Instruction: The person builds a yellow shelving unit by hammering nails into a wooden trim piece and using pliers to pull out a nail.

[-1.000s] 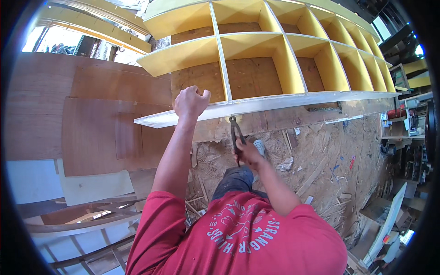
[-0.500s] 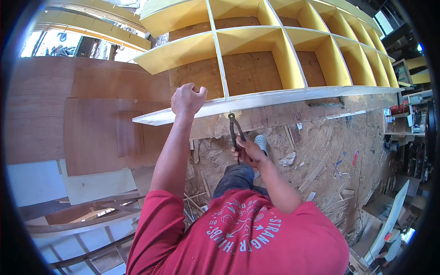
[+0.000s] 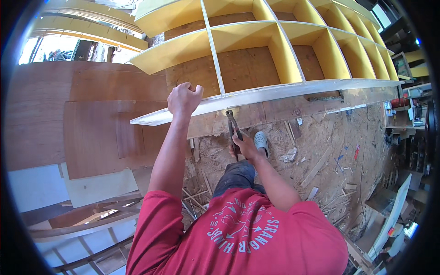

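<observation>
My left hand [image 3: 184,98] is closed over the upper edge of a long white-edged board [image 3: 275,95] along the near side of a yellow grid-like shelving unit [image 3: 293,28]. Below that board, my right hand [image 3: 245,147] is wrapped round the handles of dark metal pincers [image 3: 232,123]. The pincer head is at the lower side of the board, by a pale patch on the brown panel beneath; whether it bites on anything is too small to tell.
Brown plywood sheets [image 3: 36,110] and pale boards [image 3: 34,185] lie left. The dirt floor [image 3: 321,146] carries offcuts and litter around my sandalled foot [image 3: 260,140]. A cluttered shelf [image 3: 403,114] and a leaning white board [image 3: 389,220] stand right. Yellow planks [image 3: 87,32] lie at upper left.
The shelving and both hands sit slightly higher and further left in the picture. The pincer handles look closer together in my right hand. My left hand keeps its hold on the board.
</observation>
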Motion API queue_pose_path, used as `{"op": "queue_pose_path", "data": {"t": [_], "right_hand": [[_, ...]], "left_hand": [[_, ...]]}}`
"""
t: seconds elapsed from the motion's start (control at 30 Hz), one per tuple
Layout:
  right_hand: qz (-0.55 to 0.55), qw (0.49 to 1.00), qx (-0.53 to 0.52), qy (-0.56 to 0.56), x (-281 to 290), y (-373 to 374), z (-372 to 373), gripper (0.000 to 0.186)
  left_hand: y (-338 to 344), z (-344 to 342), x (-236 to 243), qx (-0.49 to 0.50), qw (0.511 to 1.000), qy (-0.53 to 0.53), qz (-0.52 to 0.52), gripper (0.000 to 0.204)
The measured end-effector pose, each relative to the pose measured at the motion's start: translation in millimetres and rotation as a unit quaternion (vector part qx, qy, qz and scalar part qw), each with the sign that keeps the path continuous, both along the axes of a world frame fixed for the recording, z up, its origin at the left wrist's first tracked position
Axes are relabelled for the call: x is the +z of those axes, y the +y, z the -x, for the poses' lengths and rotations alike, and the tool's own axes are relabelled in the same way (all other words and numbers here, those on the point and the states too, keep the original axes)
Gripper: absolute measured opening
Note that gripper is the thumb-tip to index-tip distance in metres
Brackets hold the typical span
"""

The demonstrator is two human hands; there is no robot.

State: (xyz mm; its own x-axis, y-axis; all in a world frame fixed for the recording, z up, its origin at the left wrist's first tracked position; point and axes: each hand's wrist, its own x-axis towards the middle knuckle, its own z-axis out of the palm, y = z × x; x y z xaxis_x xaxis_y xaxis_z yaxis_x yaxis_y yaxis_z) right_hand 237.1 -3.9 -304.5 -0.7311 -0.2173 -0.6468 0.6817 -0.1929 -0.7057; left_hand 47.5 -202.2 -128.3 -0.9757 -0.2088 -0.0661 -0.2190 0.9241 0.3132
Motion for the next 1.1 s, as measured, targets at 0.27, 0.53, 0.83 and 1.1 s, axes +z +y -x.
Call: {"op": "queue_pose_path", "data": {"t": [0.27,0.53,0.83,1.1], "right_hand": [[0.005,1.0,-0.014,0.016,-4,10,8,0.039],[-0.019,0.998,-0.007,0.056,-13,8,10,0.032],[-0.129,0.984,0.055,0.113,-23,18,13,0.026],[-0.251,0.934,0.172,0.186,-41,70,39,0.03]], "left_hand": [[0,-2,-7,0.0,1.0,0.008,-0.001,0.037],[2,-1,-5,0.001,1.0,-0.002,0.003,0.038],[-2,-2,-6,0.006,1.0,0.001,0.002,0.037],[3,1,-5,-0.003,1.0,0.008,-0.004,0.037]]}}
